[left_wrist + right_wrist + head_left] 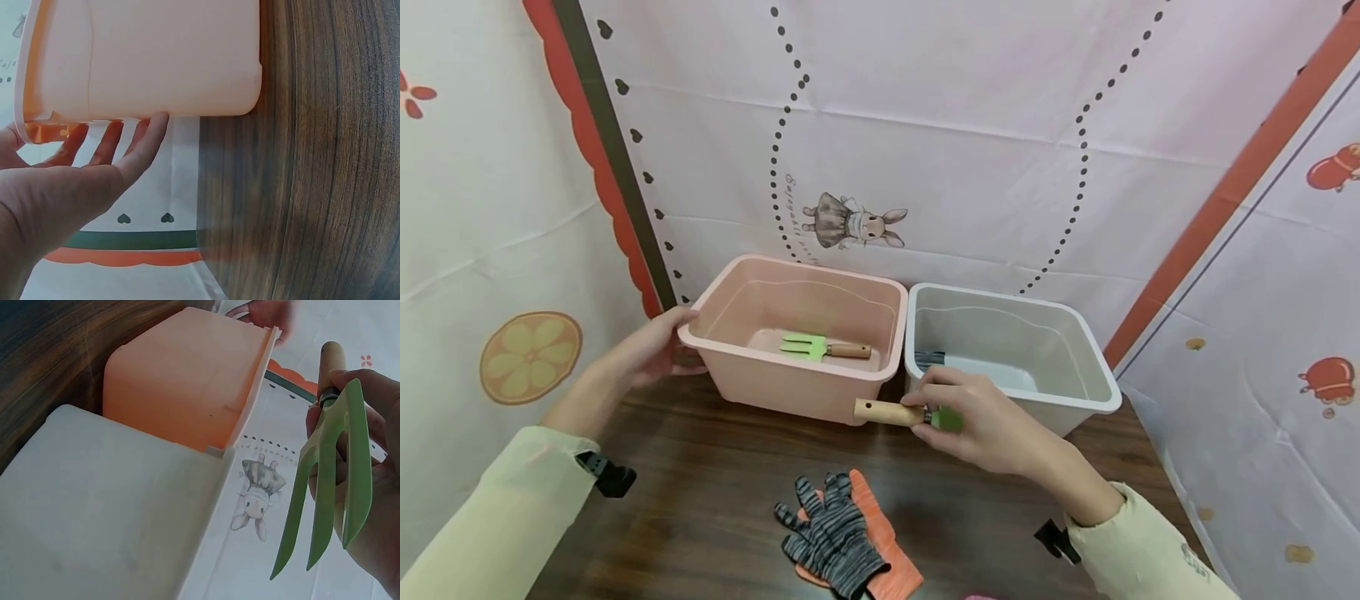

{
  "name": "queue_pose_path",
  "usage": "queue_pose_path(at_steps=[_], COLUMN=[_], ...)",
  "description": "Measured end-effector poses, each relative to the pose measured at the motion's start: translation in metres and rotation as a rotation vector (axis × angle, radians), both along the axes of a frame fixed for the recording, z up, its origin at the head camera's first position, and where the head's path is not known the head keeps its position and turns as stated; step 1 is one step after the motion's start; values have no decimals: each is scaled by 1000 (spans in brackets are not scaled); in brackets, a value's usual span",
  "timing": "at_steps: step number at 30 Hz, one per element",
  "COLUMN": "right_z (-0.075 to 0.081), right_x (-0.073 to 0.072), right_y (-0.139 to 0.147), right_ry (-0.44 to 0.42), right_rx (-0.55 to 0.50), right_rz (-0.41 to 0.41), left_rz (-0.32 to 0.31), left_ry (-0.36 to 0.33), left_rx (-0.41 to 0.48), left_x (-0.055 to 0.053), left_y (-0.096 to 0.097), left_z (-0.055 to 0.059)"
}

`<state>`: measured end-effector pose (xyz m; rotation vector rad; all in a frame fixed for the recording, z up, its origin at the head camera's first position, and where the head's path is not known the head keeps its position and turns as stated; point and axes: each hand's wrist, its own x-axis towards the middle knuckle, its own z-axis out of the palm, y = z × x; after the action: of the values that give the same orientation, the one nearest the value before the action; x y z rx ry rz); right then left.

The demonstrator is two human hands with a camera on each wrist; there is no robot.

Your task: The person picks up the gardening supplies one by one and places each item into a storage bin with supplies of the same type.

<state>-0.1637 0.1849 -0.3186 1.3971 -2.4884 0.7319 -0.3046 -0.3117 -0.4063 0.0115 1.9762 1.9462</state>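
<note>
My right hand (pixel 973 417) holds a garden hand fork (pixel 325 437) by the place where its wooden handle meets the green head. In the head view the handle points left, in front of the gap between the two bins; the right wrist view shows its three green tines. With my left hand (pixel 662 346) I grip the left end of the pink bin (pixel 790 392), the thumb at the rim and the fingers against the outer wall (pixel 175 81). Inside that bin lies another green hand fork (pixel 827 347) with a wooden handle.
A grey bin (pixel 1037 333) stands right of the pink one, with a dark striped item (pixel 931 358) partly visible inside. Grey-black and orange gloves (pixel 842 533) lie on the dark wooden table (pixel 700 500). A printed cloth (pixel 940 150) hangs behind the bins.
</note>
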Motion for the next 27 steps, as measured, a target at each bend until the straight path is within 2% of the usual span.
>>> queue_pose_path(at_steps=[7,16,27], right_z=[6,14,20], right_x=[-8,-21,-34], right_y=[-7,-17,-27], right_ry=[37,7,31], right_rx=[23,30,48], right_rz=[-24,-34,-47], left_rz=[5,14,18], left_ry=[-7,4,-4], left_rx=[11,7,27], left_x=[3,6,8], left_y=[1,2,2], left_z=[0,2,3])
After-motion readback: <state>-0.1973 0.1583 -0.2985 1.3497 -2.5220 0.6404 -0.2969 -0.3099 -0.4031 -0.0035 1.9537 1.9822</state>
